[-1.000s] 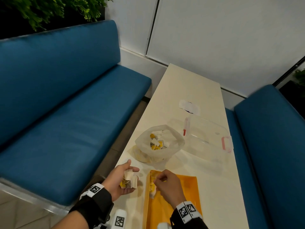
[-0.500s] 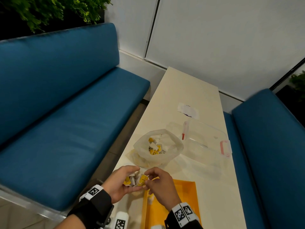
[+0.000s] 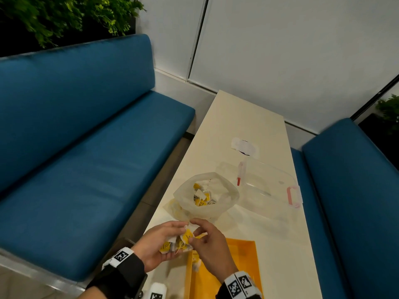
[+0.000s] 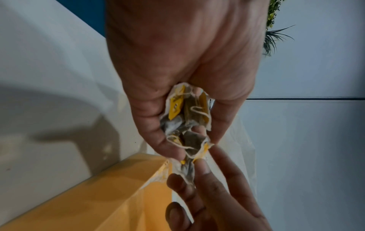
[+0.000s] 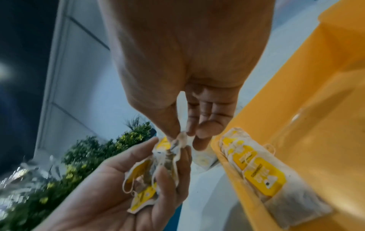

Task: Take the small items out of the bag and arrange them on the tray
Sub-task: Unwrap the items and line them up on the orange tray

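My left hand [image 3: 159, 242] cups a bunch of tea bags [image 3: 179, 242] with yellow tags, palm up, just left of the orange tray [image 3: 237, 262]. In the left wrist view the bunch [image 4: 187, 118] sits between curled fingers and thumb. My right hand [image 3: 200, 236] pinches the top corner of one tea bag [image 5: 180, 140] in that bunch with thumb and fingertips. Two tea bags [image 5: 262, 173] lie against the tray's left wall [image 5: 233, 179]. The open translucent bag [image 3: 206, 197] with several more tea bags stands beyond the hands.
A clear plastic container [image 3: 267, 188] with pink clasps lies right of the bag on the long cream table [image 3: 244, 117]. A white wrapper [image 3: 245, 145] lies farther back. Blue benches [image 3: 86, 158] flank the table on both sides.
My right hand left the tray, moved left to the left hand and took hold of a tea bag in the bunch. The head view shifted slightly.
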Available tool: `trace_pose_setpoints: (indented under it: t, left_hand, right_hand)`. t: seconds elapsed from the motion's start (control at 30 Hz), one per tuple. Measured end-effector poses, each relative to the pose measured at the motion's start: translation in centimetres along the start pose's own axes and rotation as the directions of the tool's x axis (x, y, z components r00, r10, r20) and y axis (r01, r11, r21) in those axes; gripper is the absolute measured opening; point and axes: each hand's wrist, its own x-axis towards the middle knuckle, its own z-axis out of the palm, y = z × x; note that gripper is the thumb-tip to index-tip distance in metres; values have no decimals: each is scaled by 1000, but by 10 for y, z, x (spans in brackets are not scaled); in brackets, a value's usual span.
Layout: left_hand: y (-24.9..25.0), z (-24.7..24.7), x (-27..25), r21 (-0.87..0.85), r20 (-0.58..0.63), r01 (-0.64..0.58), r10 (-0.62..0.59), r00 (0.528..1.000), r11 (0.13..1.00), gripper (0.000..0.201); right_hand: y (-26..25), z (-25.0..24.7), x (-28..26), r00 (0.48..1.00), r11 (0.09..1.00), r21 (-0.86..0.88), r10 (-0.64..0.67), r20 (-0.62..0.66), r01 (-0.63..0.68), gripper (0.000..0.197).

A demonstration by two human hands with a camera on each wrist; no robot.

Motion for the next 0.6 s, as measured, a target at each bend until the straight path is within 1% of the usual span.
trace_pose_setpoints:
  t: [0.07, 0.17, 0.23, 0.27, 0.33, 0.47, 0.53, 0.6]
  left_hand:
    - [1, 2, -2, 0, -18, 20, -20, 1000, 1000, 25]
    - [1, 4, -1, 1, -55, 79, -79, 995, 997, 31]
    - [2, 5, -2, 5, -60, 119, -118, 991, 993, 32]
    - [2, 5, -2, 11, -59, 130, -130, 990, 991, 32]
    - [3, 6, -3, 30, -55, 144, -142, 988, 989, 32]
    - [2, 3, -6, 61, -36, 166, -164, 986, 984, 32]
    - [0, 1, -6, 65, -29, 169, -168, 985, 983, 34]
    - [0, 1, -8, 67, -12, 164, -164, 986, 984, 36]
  right_hand:
    - [-2, -1, -2, 994, 991, -82, -109, 24, 111, 53]
    - [-7, -2, -5, 977, 970, -136, -193, 84, 204, 56]
    - [-9, -3, -6, 967, 953, -177, -226, 120, 244, 52]
    - [-10, -3, -6, 963, 945, -202, -235, 133, 259, 48]
    - [-13, -4, -8, 956, 932, -230, -250, 156, 282, 38]
    - [-18, -7, -7, 945, 916, -250, -275, 176, 313, 32]
    - [-20, -10, -8, 950, 921, -245, -272, 154, 303, 29]
    - [-20, -13, -8, 965, 940, -225, -240, 106, 258, 25]
